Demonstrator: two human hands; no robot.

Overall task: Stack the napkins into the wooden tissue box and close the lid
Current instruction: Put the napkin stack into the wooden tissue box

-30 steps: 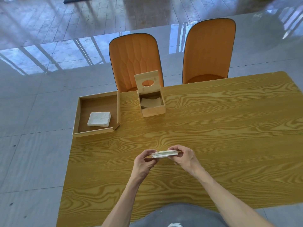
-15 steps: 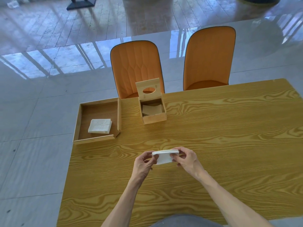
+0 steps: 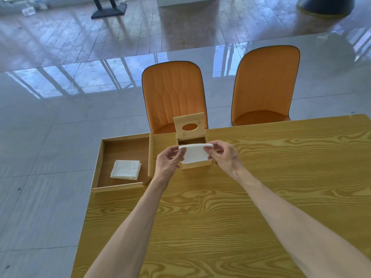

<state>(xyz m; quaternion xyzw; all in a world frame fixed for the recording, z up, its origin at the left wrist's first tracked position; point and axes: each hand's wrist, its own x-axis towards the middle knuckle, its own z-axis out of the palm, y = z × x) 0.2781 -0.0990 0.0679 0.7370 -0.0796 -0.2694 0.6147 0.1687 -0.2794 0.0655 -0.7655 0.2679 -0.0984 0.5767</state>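
Observation:
A stack of white napkins (image 3: 194, 153) hangs on edge just above the open wooden tissue box (image 3: 195, 165). My left hand (image 3: 168, 164) pinches its left end and my right hand (image 3: 223, 157) pinches its right end. The box's lid (image 3: 189, 126), with an oval hole, stands upright at the back. The napkins and my fingers hide most of the box's inside. A second pile of white napkins (image 3: 125, 169) lies flat in the wooden tray (image 3: 104, 157) to the left of the box.
The box and tray sit at the far left of a yellow wood-grain table (image 3: 220, 217). Two orange chairs (image 3: 173, 95) (image 3: 265, 85) stand behind the table's far edge. The tray overhangs the table's left edge above a glossy grey floor.
Both hands carried the napkin stack away from me, from the table's middle to just above the open box, turning it from flat to on edge.

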